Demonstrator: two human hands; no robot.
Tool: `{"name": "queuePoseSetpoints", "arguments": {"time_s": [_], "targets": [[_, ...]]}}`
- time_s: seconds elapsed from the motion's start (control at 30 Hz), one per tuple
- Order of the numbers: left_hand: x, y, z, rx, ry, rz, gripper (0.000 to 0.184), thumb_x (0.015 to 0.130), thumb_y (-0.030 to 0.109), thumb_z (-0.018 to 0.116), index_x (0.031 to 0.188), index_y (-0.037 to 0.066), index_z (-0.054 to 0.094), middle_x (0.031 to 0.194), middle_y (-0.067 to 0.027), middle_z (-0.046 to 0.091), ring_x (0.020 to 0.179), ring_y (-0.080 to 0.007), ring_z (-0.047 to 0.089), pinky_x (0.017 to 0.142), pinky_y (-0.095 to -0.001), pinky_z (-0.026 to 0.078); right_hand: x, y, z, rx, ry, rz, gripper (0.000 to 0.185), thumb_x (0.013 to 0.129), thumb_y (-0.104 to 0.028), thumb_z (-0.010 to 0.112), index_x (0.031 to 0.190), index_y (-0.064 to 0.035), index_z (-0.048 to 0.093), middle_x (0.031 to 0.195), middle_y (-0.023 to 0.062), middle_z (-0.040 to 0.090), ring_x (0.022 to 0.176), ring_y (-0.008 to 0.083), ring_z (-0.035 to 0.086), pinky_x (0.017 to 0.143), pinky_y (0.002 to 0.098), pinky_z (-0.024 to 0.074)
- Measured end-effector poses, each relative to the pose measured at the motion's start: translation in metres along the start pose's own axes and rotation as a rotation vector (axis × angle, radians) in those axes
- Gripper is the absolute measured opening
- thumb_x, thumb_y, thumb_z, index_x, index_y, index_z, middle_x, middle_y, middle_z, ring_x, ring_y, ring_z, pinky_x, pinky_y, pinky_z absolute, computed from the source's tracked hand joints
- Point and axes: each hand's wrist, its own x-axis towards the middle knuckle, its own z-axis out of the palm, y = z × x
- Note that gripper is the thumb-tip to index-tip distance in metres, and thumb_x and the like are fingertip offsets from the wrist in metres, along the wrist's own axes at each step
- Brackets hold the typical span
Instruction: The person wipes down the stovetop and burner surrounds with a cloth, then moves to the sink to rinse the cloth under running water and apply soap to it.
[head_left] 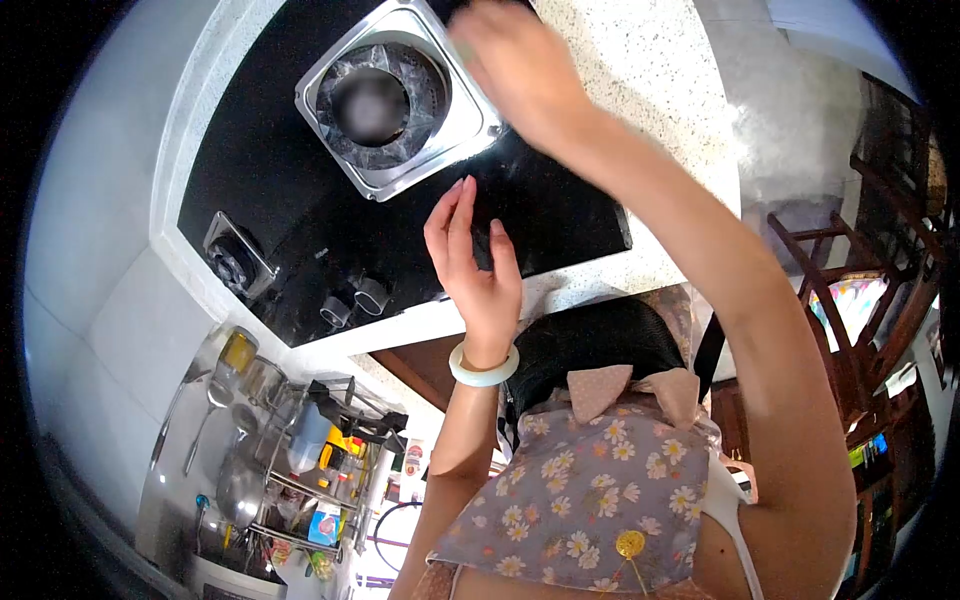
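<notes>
My left hand [474, 262] hangs over the black glass cooktop [270, 190], just below a square metal burner tray [398, 182]. Its fingers are apart and hold nothing; a pale bangle [484, 375] rings the wrist. My right hand [520, 75] is at the tray's right side, touching or close to its rim. Motion blurs it and its fingertips are hard to make out, so what it holds, if anything, does not show. Inside the tray sits a dark round gas burner [383, 105] with a blurred centre.
A second burner [238, 258] stands at the cooktop's left end, with two control knobs [355, 302] near the front edge. Speckled countertop [640, 80] borders the right side. Lower left is a rack [315, 480] of utensils and packets; wooden chairs [850, 260] stand at right.
</notes>
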Motion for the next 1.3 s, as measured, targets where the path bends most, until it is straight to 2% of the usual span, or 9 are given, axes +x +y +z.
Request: {"name": "queuePoseSetpoints", "arguments": {"time_s": [0.07, 0.27, 0.3, 0.63, 0.73, 0.87, 0.9, 1.07, 1.3], "targets": [[0.004, -0.001, -0.003, 0.056, 0.006, -0.004, 0.046, 0.091, 0.0, 0.06, 0.136, 0.002, 0.058, 0.133, -0.0164, 0.054, 0.122, -0.0298, 0.053, 0.106, -0.0394, 0.04, -0.042, -0.013, -0.026, 0.041, -0.074, -0.057, 0.015, 0.071, -0.007, 0.067, 0.084, -0.002, 0.064, 0.088, 0.0102, 0.063, 0.088, 0.0281, 0.066, 0.069, 0.036, 0.0575], [0.009, -0.009, -0.002, 0.126, 0.035, -0.043, 0.046, 0.09, 0.003, 0.062, 0.136, 0.002, 0.058, 0.135, -0.0174, 0.053, 0.126, -0.0317, 0.049, 0.11, -0.0416, 0.036, 0.035, 0.002, -0.015, 0.217, -0.236, 0.217, 0.015, 0.085, -0.01, 0.073, 0.098, -0.0029, 0.07, 0.097, 0.0117, 0.067, 0.085, 0.0281, 0.068, 0.075, 0.039, 0.0552], [0.009, -0.01, -0.001, 0.132, 0.034, -0.026, 0.047, 0.088, 0.0, 0.062, 0.136, 0.002, 0.058, 0.137, -0.0173, 0.052, 0.123, -0.0326, 0.047, 0.106, -0.0415, 0.036, 0.077, 0.002, 0.01, 0.245, 0.022, 0.104, 0.006, 0.084, -0.003, 0.06, 0.088, 0.0017, 0.062, 0.091, 0.0218, 0.063, 0.089, 0.0379, 0.064, 0.084, 0.0442, 0.0524], [0.011, -0.023, -0.012, 0.205, 0.09, -0.038, 0.052, 0.085, -0.001, 0.065, 0.137, 0.002, 0.057, 0.137, -0.0192, 0.051, 0.126, -0.0345, 0.045, 0.106, -0.0434, 0.036, -0.03, -0.038, -0.008, 0.119, -0.063, 0.143, 0.034, 0.072, -0.001, 0.075, 0.106, -0.0039, 0.068, 0.104, 0.0092, 0.062, 0.099, 0.0291, 0.062, 0.082, 0.0382, 0.0549], [0.014, -0.025, -0.016, 0.241, 0.143, -0.067, 0.053, 0.085, 0.0, 0.066, 0.137, 0.002, 0.056, 0.138, -0.02, 0.049, 0.126, -0.0352, 0.045, 0.107, -0.0439, 0.035, -0.051, -0.049, -0.014, 0.114, -0.156, 0.0, 0.019, 0.079, -0.008, 0.07, 0.095, 0.0011, 0.069, 0.095, 0.0104, 0.062, 0.097, 0.0263, 0.061, 0.076, 0.0358, 0.0568], [0.013, -0.034, -0.022, 0.262, 0.158, -0.083, 0.057, 0.085, 0.0, 0.067, 0.14, 0.003, 0.054, 0.141, -0.0203, 0.047, 0.128, -0.0357, 0.044, 0.109, -0.0438, 0.034, -0.012, -0.018, -0.001, 0.035, -0.065, 0.168, 0.018, 0.077, -0.001, 0.072, 0.094, -0.0026, 0.069, 0.096, 0.013, 0.063, 0.095, 0.0315, 0.062, 0.079, 0.0405, 0.0537], [0.011, -0.036, -0.022, 0.216, 0.162, -0.084, 0.057, 0.085, 0.0, 0.067, 0.141, 0.002, 0.053, 0.141, -0.0203, 0.047, 0.129, -0.0356, 0.044, 0.109, -0.0439, 0.034, 0.004, -0.028, -0.012, 0.026, -0.281, 0.347, 0.021, 0.075, 0.0, 0.072, 0.096, -0.003, 0.068, 0.096, 0.0121, 0.062, 0.093, 0.032, 0.062, 0.077, 0.0404, 0.0532], [0.005, -0.043, -0.023, 0.217, 0.146, -0.09, 0.057, 0.086, -0.001, 0.066, 0.141, 0.001, 0.051, 0.141, -0.0206, 0.047, 0.129, -0.0359, 0.044, 0.11, -0.0443, 0.034, -0.041, -0.052, 0.005, 0.012, 0.083, 0.096, 0.031, 0.07, 0.0, 0.073, 0.1, -0.0042, 0.069, 0.095, 0.0085, 0.059, 0.089, 0.03, 0.059, 0.073, 0.0374, 0.053], [0.004, -0.052, -0.027, 0.212, 0.167, -0.036, 0.055, 0.086, -0.003, 0.065, 0.139, -0.003, 0.051, 0.14, -0.0222, 0.048, 0.127, -0.0373, 0.047, 0.109, -0.0444, 0.036, -0.064, -0.067, 0.016, -0.049, 0.072, 0.078, 0.032, 0.069, -0.002, 0.075, 0.1, -0.0022, 0.069, 0.096, 0.0071, 0.06, 0.088, 0.0267, 0.06, 0.074, 0.036, 0.0534]]}}
